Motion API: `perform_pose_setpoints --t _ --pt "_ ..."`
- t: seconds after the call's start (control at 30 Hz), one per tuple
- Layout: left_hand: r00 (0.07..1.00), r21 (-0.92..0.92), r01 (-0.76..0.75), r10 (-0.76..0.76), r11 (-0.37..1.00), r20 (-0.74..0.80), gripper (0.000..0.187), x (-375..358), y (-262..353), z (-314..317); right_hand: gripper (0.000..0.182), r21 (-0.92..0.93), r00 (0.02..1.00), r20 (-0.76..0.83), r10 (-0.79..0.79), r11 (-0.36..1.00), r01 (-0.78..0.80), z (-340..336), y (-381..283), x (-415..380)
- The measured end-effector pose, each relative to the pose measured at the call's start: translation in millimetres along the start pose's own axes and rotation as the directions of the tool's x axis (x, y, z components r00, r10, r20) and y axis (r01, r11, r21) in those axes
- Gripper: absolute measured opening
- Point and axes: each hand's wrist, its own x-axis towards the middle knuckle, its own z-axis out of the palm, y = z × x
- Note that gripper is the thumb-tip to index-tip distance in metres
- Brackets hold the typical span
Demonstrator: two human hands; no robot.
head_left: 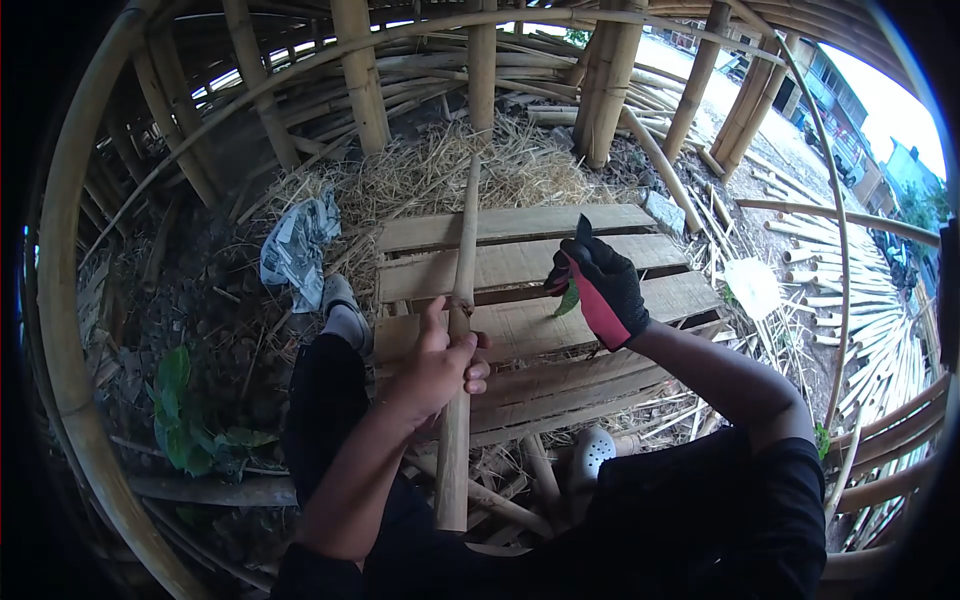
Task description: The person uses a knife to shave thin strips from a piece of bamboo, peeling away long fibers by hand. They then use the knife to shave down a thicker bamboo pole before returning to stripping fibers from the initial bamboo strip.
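Observation:
My bare left hand (432, 368) is wrapped around a bamboo pole (467, 240), just below one of its nodes. The pole runs lengthwise away from my body, its near end by my lap and its far end toward the straw. In a black and pink glove, my right hand (600, 288) is closed around a knife (583, 230). The knife's dark, pointed tip sticks up above the fingers, and a green part shows beneath them. This hand is apart from the pole, to its right, above a wooden slatted platform (540, 255).
Shavings (430, 165) are heaped beyond the platform. A crumpled printed sack (300, 240) lies at left. Bamboo posts (360, 80) stand around me, and a curved bamboo piece (75, 330) rises at the left edge. Many cut poles (860, 310) lie fanned out on the right.

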Motion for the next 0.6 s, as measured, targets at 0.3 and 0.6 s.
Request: perform_pose_setpoints --t 0.3,0.6 --pt "0.983 -0.202 0.104 -0.07 0.974 0.17 0.031 23.5 -10.9 -55.1 0.014 -0.642 0.898 0.388 -0.207 0.639 0.424 12.5 15.8 -3.6" --pt "0.975 -0.083 0.14 -0.123 0.987 0.186 0.019 -3.8 2.7 -54.2 0.02 -0.887 0.909 0.38 -0.171 0.213 0.411 23.1 1.6 2.6"
